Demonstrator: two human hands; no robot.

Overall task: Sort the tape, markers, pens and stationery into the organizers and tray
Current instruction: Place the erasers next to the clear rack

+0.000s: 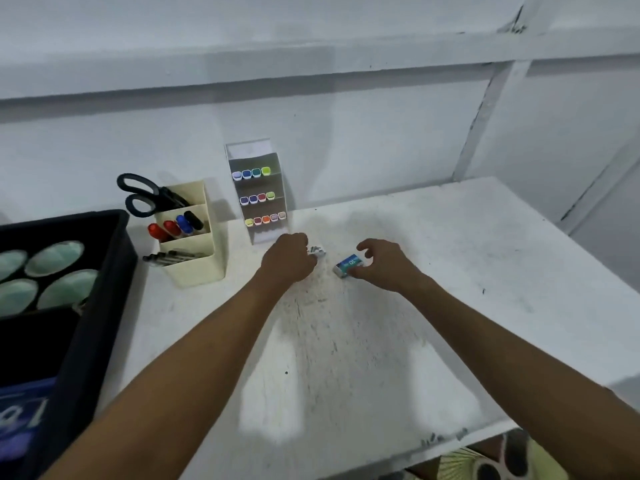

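Observation:
On the white table (450, 271) lie two small erasers. My left hand (287, 259) curls its fingers over a small white eraser (319, 251) near the marker rack. My right hand (384, 265) pinches a white eraser with a blue sleeve (348, 264) between thumb and fingers as it lies on the table. A cream tiered organizer (199, 268) holds black scissors (145, 197), red, blue and black markers (176, 225) and pens (169, 258). A white rack (258, 195) shows rows of coloured marker caps.
A dark tray (104, 271) at the left holds several rolls of clear tape (52, 271) and a blue package. A white wall with ledges rises behind the table. The table's front edge runs at the lower right.

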